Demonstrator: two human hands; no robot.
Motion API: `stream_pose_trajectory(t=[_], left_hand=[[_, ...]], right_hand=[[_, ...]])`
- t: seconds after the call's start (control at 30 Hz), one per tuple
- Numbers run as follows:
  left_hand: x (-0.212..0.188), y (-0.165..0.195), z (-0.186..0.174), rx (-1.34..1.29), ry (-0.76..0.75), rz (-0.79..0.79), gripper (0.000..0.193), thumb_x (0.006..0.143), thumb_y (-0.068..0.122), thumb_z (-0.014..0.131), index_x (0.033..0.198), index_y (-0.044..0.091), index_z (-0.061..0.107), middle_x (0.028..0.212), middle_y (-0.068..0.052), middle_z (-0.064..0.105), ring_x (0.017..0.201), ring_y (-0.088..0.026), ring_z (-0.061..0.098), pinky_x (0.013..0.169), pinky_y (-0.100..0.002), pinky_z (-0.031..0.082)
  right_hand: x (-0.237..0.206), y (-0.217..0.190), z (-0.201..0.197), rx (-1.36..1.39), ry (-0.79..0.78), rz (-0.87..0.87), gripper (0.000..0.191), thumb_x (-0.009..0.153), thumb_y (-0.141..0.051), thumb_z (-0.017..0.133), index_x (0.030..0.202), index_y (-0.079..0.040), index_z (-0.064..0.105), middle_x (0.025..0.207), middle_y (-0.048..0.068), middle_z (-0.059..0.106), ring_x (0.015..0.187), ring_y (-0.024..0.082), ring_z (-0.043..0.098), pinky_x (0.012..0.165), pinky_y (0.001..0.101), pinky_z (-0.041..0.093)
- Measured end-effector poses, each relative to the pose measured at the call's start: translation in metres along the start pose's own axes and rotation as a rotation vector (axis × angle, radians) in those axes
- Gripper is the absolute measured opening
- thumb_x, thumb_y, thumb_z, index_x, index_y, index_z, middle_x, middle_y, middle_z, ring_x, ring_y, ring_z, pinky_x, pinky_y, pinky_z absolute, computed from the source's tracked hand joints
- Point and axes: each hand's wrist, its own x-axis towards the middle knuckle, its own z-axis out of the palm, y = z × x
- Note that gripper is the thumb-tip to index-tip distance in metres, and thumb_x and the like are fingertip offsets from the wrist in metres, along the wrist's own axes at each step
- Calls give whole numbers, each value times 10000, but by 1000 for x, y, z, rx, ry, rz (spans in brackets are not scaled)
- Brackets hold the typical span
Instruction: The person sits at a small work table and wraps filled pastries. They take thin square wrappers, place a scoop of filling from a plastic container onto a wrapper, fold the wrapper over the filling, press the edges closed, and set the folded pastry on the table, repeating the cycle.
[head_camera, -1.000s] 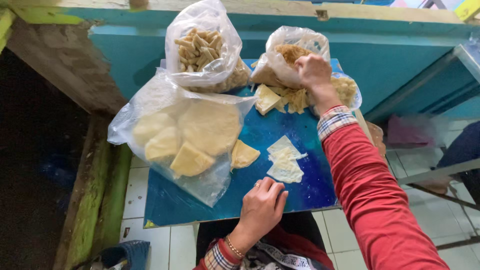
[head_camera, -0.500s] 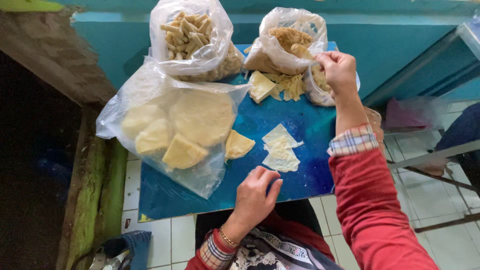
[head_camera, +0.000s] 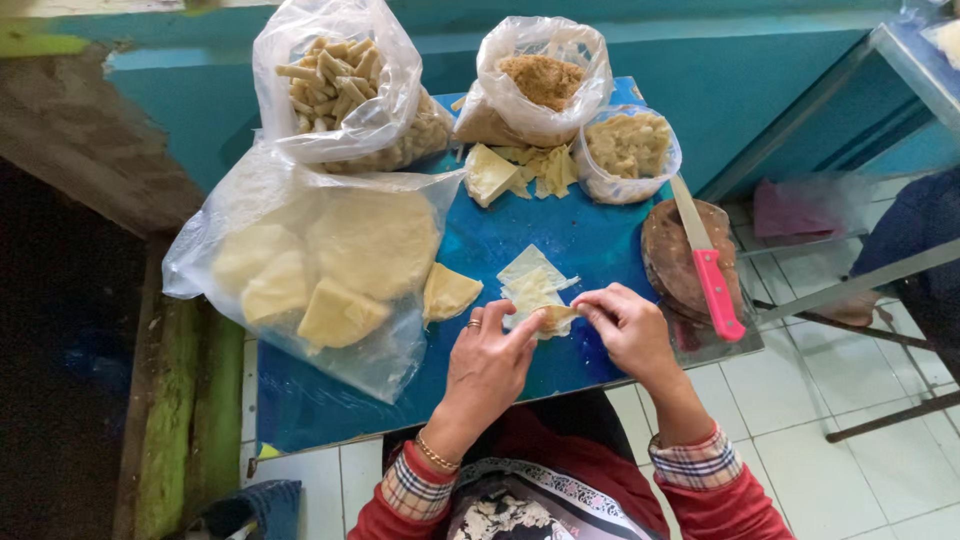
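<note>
Both the left hand (head_camera: 487, 365) and right hand (head_camera: 628, 328) pinch a thin pale dough wrapper (head_camera: 556, 317) just below the wrapper stack (head_camera: 533, 283) on the blue worktop (head_camera: 480, 240); fold snugly, evenly.

A blue table (head_camera: 600, 240) fills the middle of the frame. At its left lies a large clear bag of pale round sheets (head_camera: 320, 265); above it, a bag of rolled sticks (head_camera: 335, 85). At upper centre stand a bag of brown crumbs (head_camera: 540, 85) and a small bag of yellowish filling (head_camera: 628, 150). At right, a pink-handled knife (head_camera: 708, 265) rests on a round wooden board (head_camera: 670, 255)
</note>
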Motion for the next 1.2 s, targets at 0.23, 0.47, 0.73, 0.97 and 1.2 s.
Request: stream_pose_trajectory(t=[0.23,0.47,0.73,0.97,1.2], left_hand=[[-4,-4,13,137,-32,52,378,849,142,714,1227,168,705,1137,-117,577,999,-298,587,770,-416,477],[-9,-6,12,72,-6,-10,305,868,149,734,1171,178,713,1138,-92,592,1012,-276,597,797,-404,486],[-5,2,7,66,-96,4,416,822,232,761,1223,149,688,1300,-152,555,1158,-316,538,936,-468,402],[-5,2,1,39,-44,-52,522,847,246,752,1329,77,645,1355,-167,529,1196,-328,516,985,-488,380],[-8,-1,0,13,-19,-46,368,846,209,747,1190,99,675,1321,-176,557,1186,-330,539,969,-483,394]], right_hand=[[0,-6,2,-161,95,-155,98,915,-157,724,987,-122,782,857,52,683,760,242,675,659,359,533],[9,5,-6,-11,28,-29,98,940,-140,709,985,-92,781,874,54,709,757,182,691,672,305,530],[66,-1,-33,294,92,194,143,987,-143,682,1016,-28,761,840,-49,684,753,23,564,664,202,447],[163,0,-40,349,212,-10,142,1020,-116,663,1013,-14,761,852,-47,675,760,11,554,663,186,439],[281,60,-1,-758,451,-309,114,967,-134,710,946,-93,814,979,118,705,863,307,679,676,433,553]])
